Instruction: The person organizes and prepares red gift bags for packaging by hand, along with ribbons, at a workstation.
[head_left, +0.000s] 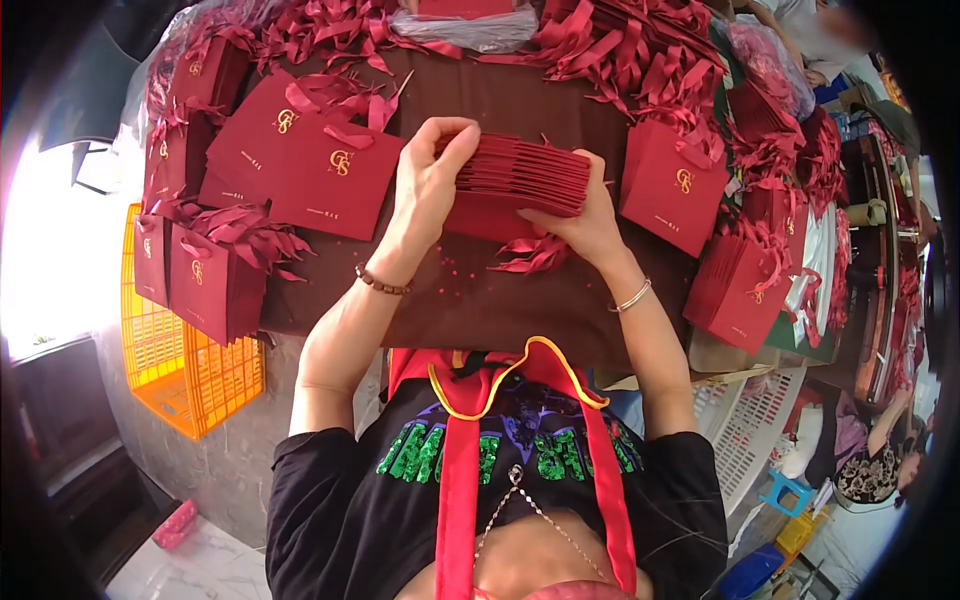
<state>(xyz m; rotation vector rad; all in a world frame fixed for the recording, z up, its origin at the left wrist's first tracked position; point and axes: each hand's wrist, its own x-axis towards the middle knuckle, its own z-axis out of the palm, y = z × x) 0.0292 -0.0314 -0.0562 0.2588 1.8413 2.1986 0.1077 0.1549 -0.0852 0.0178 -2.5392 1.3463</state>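
Note:
Both my hands hold a stack of folded dark red paper bags point(525, 175) on its edge over the brown table point(480, 300). My left hand point(430, 175), with a bead bracelet at the wrist, grips the stack's left end, fingers curled over the top. My right hand point(585, 225), wearing a thin silver bangle, holds the stack's right lower side. Red ribbon handles point(535, 255) hang out beneath the stack.
Flat red bags with a gold logo point(335, 175) lie to the left, and standing ones point(670, 190) are at the right. Heaps of red ribbon point(620, 50) cover the far side. A yellow crate point(180, 360) stands at the left, a white crate point(750, 420) at the right. Another person point(820, 35) is at the far right.

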